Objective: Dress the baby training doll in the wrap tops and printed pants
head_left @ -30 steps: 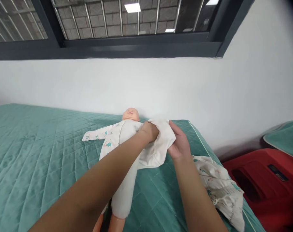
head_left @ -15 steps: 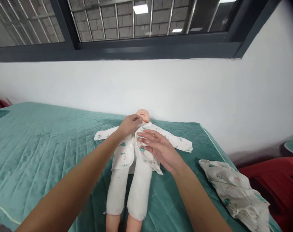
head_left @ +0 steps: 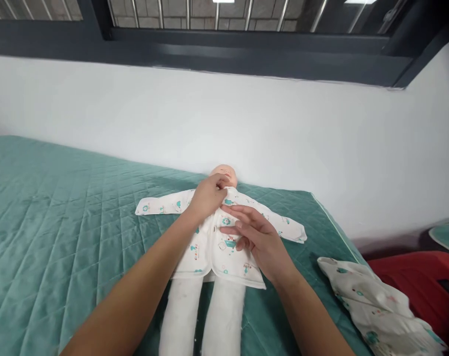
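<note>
A baby doll point(head_left: 225, 173) lies on its back, its head toward the wall, wearing a white long-sleeved baby jacket point(head_left: 230, 247) with small green prints. The jacket's two front panels meet along the middle, and both sleeves stretch out sideways. At the collar, just below the doll's face, my left hand point(head_left: 209, 194) has its fingers closed on the jacket's edge; the fingertips are partly hidden. My right hand point(head_left: 259, 237) lies over the chest panel with fingers stretched and apart, touching the cloth. White padded legs point(head_left: 224, 316) show under the hem.
A green quilted bedspread point(head_left: 79, 237) lies under the doll. Folded printed clothing point(head_left: 380, 306) rests at the right edge, beside a red bag-like object point(head_left: 417, 282). Behind are a white wall point(head_left: 209, 118) and a dark window frame point(head_left: 246, 54) with bars.
The right-hand jacket panel, folded and bunched before, now lies flat and meets the other panel. My left hand remains at the collar. The view has tilted down and come closer.
</note>
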A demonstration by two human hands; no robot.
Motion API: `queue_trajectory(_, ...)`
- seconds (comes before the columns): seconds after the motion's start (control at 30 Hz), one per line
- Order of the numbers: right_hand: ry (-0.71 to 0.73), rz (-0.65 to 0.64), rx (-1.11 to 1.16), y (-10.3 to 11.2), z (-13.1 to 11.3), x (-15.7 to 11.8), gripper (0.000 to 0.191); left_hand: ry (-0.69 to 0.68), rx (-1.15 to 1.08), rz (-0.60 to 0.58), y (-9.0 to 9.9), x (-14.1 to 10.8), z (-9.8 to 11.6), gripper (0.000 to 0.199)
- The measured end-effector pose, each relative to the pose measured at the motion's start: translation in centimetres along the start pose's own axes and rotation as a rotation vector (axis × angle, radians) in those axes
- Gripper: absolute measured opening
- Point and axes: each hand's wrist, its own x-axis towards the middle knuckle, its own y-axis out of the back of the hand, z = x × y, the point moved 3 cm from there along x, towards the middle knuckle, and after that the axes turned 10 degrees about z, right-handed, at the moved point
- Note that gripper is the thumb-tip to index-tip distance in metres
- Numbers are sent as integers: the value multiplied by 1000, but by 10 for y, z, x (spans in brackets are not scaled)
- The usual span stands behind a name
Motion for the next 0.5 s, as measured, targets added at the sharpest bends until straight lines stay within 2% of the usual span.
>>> queue_trajectory(0.07,19,23,20,0,2,1,28,34,-60,96,1,0,-9,37)
queue_trajectory(0.13,44,55,39,-1,2,1,28,79,-106,136,2,-1,-16,38)
queue_trajectory(0.23,57,80,63,-2,1,-1,31,126,-225,154,6,-4,-20,27)
queue_trajectory(0.3,57,74,84,-2,0,-2,32,128,-293,210,13,-9,-22,20)
queue_trajectory(0.4,105,104,120,0,1,-3,29,148,-270,299,25,-26,-30,17)
queue_trajectory(0.5,210,219,128,7,6,-3,24,163,-199,348,39,-56,-42,16)
